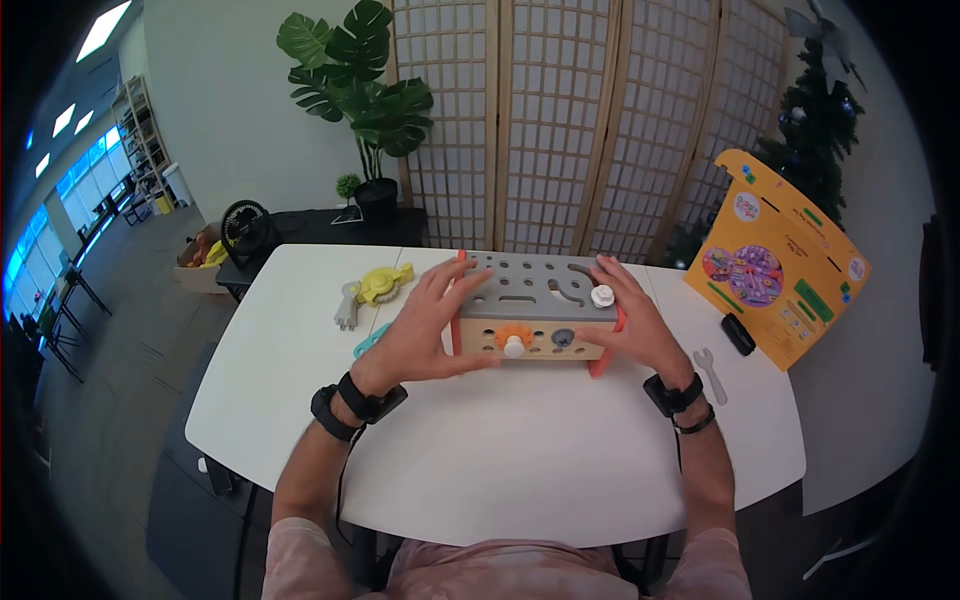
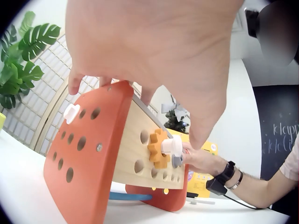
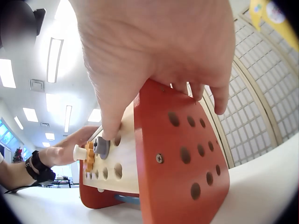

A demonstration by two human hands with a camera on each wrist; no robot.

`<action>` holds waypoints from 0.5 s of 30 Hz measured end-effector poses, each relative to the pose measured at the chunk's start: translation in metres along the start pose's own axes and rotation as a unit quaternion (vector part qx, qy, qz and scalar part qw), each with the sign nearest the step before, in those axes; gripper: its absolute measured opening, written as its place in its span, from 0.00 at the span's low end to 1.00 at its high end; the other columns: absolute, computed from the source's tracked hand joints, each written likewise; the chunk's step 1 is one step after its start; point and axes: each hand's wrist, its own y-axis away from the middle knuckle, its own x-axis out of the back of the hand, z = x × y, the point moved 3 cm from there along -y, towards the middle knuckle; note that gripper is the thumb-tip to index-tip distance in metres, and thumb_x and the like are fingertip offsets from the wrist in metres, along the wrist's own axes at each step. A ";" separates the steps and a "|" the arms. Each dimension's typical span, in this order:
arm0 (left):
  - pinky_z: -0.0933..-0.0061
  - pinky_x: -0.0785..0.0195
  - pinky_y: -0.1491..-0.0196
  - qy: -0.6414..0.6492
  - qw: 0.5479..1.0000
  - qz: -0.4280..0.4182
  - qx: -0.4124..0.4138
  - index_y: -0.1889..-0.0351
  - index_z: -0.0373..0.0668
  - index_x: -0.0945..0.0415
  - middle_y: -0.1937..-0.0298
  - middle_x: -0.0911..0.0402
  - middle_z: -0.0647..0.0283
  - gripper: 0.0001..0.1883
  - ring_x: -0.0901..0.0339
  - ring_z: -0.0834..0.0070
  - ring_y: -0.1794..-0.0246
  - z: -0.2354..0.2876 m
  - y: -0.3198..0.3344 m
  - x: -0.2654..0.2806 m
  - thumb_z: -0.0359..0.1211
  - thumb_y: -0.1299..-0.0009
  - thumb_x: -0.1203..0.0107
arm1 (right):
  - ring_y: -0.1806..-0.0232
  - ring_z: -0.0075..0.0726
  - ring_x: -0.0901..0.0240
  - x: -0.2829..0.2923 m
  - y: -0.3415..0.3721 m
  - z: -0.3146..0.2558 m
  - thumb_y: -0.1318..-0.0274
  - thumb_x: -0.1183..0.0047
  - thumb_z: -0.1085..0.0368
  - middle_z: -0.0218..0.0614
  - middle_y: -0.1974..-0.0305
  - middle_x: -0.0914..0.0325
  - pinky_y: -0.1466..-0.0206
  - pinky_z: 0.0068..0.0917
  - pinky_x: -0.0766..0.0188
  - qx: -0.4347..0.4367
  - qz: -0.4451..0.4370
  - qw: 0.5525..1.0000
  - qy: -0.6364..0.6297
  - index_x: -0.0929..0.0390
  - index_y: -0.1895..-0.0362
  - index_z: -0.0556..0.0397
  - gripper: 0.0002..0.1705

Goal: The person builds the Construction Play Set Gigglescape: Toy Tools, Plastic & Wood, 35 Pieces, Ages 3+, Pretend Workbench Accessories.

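Note:
A toy workbench (image 1: 540,312) stands on the white table between both hands, with a grey holed top, a wooden front and red end panels (image 3: 180,154). My left hand (image 1: 428,325) grips its left end, fingers over the top edge and thumb in front. At the other end, my right hand (image 1: 640,325) holds with fingers over the top and thumb on the front beside a grey screw (image 3: 102,147). An orange gear (image 2: 158,149) with a white bolt (image 2: 173,145) sits on the front. Another white bolt (image 1: 602,296) stands on top, at the right.
Left on the table (image 1: 290,400) lie a yellow toy tool (image 1: 380,285), a grey toy tool (image 1: 347,308) and a teal piece (image 1: 368,343), partly behind my left arm. To the right are a grey wrench (image 1: 710,376), a black object (image 1: 738,335) and an upright orange box (image 1: 790,260).

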 end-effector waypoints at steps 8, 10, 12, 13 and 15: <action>0.51 0.22 0.37 -0.195 0.907 0.030 0.372 0.33 0.40 0.25 0.39 0.17 0.49 0.41 0.18 0.48 0.37 -0.148 0.045 0.038 0.53 0.36 0.21 | 0.07 0.52 0.59 0.003 0.003 0.002 0.55 0.14 0.47 0.49 0.13 0.44 0.09 0.47 0.50 0.010 0.000 1.000 -0.017 0.31 0.19 0.56 0.63; 0.51 0.19 0.39 -0.253 0.863 -0.058 0.433 0.37 0.38 0.25 0.39 0.17 0.49 0.42 0.17 0.50 0.37 -0.176 0.066 0.037 0.55 0.40 0.19 | 0.07 0.52 0.61 0.003 0.002 0.002 0.55 0.14 0.47 0.49 0.12 0.47 0.09 0.48 0.50 0.012 -0.024 1.000 -0.010 0.29 0.19 0.54 0.61; 0.53 0.17 0.43 -0.265 0.840 -0.083 0.467 0.42 0.37 0.19 0.46 0.10 0.50 0.40 0.11 0.51 0.44 -0.195 0.080 0.034 0.60 0.40 0.21 | 0.07 0.52 0.62 0.003 0.003 0.002 0.54 0.14 0.47 0.48 0.12 0.47 0.09 0.48 0.50 0.009 -0.017 0.999 -0.026 0.29 0.19 0.54 0.60; 0.53 0.17 0.43 -0.270 0.842 -0.084 0.459 0.42 0.37 0.19 0.46 0.10 0.50 0.40 0.11 0.51 0.44 -0.199 0.080 0.034 0.60 0.40 0.21 | 0.07 0.53 0.62 0.003 0.004 0.003 0.54 0.15 0.47 0.48 0.12 0.48 0.09 0.48 0.50 0.009 -0.023 0.999 -0.040 0.29 0.20 0.53 0.60; 0.54 0.15 0.49 -0.243 0.818 -0.144 0.500 0.53 0.37 0.11 0.57 0.07 0.52 0.34 0.08 0.54 0.53 -0.211 0.088 0.030 0.61 0.38 0.25 | 0.07 0.53 0.62 0.000 0.005 0.007 0.54 0.15 0.47 0.48 0.12 0.48 0.09 0.48 0.50 0.009 -0.015 0.999 -0.038 0.29 0.19 0.54 0.60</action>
